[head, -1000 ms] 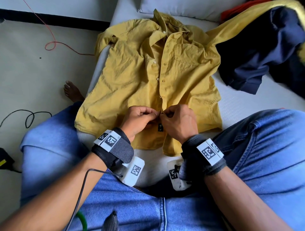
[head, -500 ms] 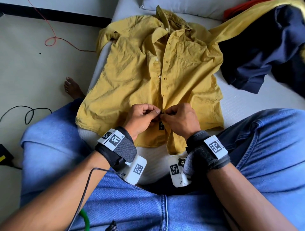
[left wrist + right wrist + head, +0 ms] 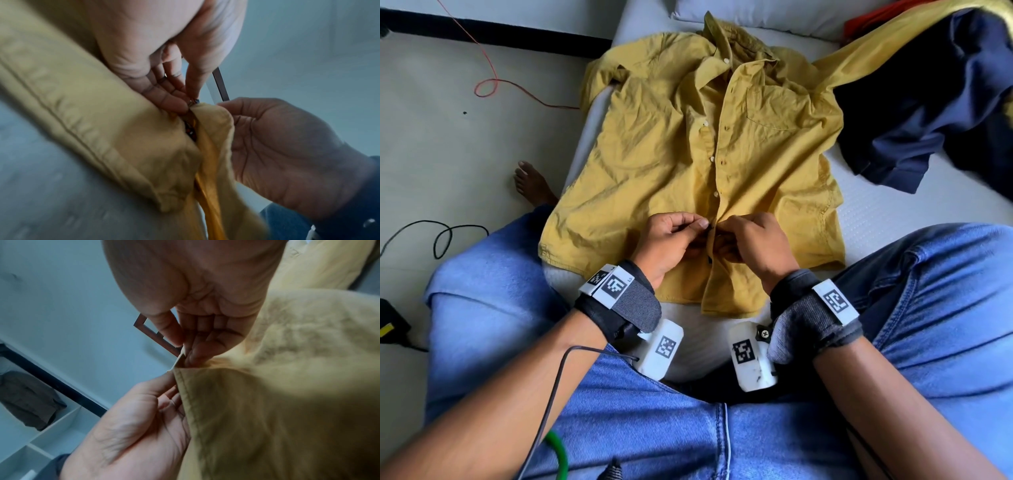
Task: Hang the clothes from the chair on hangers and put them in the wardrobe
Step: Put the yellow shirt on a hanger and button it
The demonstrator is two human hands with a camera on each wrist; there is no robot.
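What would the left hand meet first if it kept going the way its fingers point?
Probably the right hand: the left hand pinches the shirt placket facing it, fingertips almost touching, only fabric between.

Yellow shirt, navy garment on white bed

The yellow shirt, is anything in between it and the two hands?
No. Both hands already pinch the yellow shirt at its front opening near the hem: the left hand on one edge, the right hand on the other. The navy garment lies off to the side.
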